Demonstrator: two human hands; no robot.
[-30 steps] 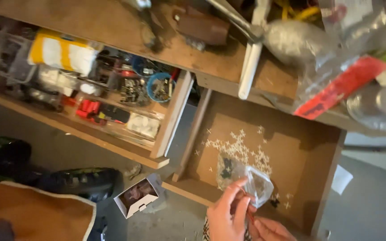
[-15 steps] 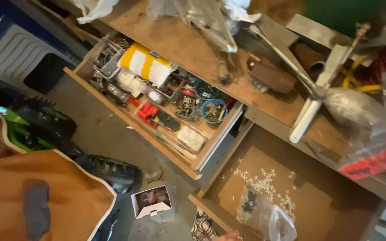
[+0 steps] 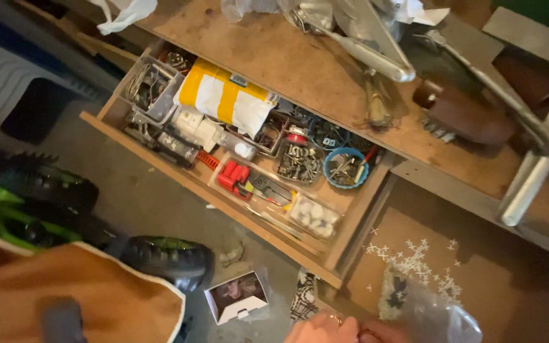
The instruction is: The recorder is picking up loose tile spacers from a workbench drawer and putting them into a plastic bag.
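two hands (image 3: 344, 330) at one plastic bag (image 3: 424, 308), two drawers (image 3: 236, 197)

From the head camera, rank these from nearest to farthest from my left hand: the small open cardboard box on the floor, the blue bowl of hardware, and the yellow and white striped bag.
Measured from the left hand at the bottom edge:
1. Small open cardboard box, on the floor just to its left.
2. Blue bowl, up in the open left drawer's right end.
3. Yellow and white striped bag, farther up and left in the same drawer.
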